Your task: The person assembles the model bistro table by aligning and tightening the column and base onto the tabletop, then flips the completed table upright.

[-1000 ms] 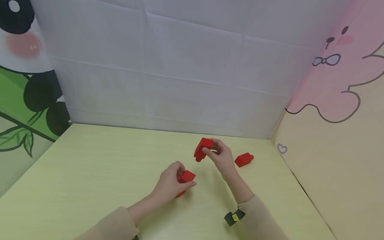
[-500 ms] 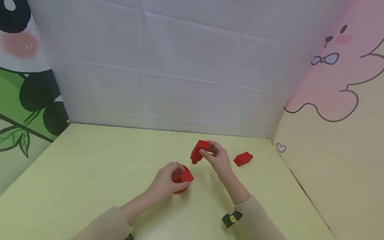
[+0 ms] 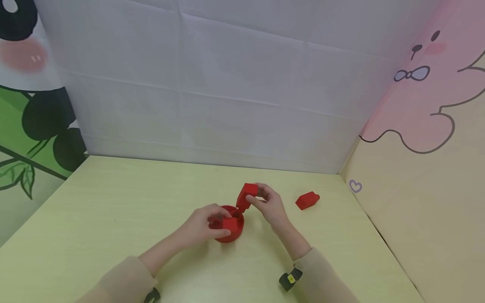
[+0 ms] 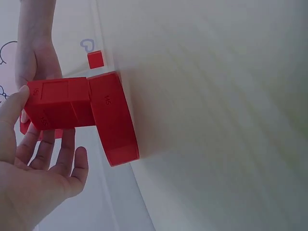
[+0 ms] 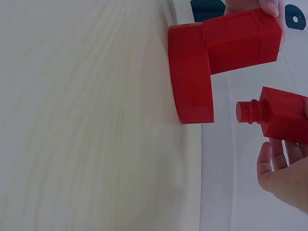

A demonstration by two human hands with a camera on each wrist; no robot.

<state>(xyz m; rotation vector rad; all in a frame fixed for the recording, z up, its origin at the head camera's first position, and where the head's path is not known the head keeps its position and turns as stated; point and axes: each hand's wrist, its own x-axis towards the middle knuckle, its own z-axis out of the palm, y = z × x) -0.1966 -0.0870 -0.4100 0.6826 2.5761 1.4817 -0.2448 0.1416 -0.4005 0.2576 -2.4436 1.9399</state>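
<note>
A round red base point(image 3: 239, 230) with openings in its top stands on the table. My left hand point(image 3: 201, 224) holds a red rectangular block point(image 4: 60, 103) upright on the near side of that base point(image 4: 117, 122); no gap shows between them in the wrist views. My right hand point(image 3: 272, 207) pinches a second red block point(image 3: 246, 195) between thumb and fingers, slightly tilted, above the base's far right side. Its ribbed round peg point(image 5: 249, 111) points down towards the base. In the right wrist view, the peg is apart from the base; its tip is hard to make out in the head view.
A third red block point(image 3: 307, 200) with a peg lies on its side on the table, right of my right hand. The pale yellow table point(image 3: 132, 202) meets a white cloth backdrop point(image 3: 242, 97) behind and a printed panel point(image 3: 409, 202) at the right.
My left hand has shifted left and turned the base with its block more upright, so the base's top shows. My right hand has lowered its block leftward, closer to the base.
</note>
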